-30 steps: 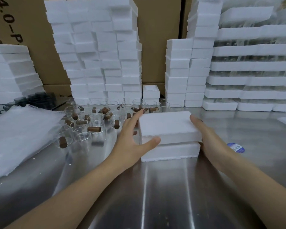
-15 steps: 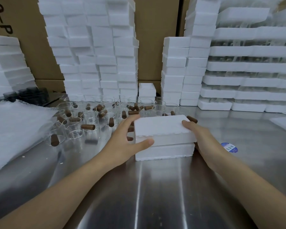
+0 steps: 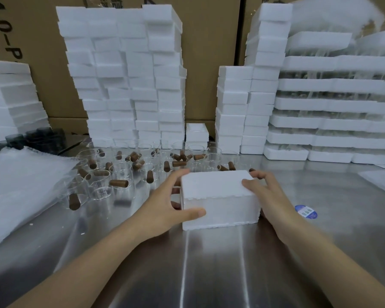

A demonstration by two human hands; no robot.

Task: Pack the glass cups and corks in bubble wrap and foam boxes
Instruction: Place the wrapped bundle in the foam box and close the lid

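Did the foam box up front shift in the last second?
No. The foam box sits the same gap left of the blue sticker on the table.

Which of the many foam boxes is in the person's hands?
The foam box standing alone up front, held between left hand and right hand; all the others sit in stacks along the back.

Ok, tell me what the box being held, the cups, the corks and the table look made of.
The box is white foam, probably polystyrene: matte, grainy, crumbly edges. The cups are clear glass, glossy and see-through. The corks look matte brown, wood or cork; unclear which. The table looks like brushed steel, with streaky reflections.
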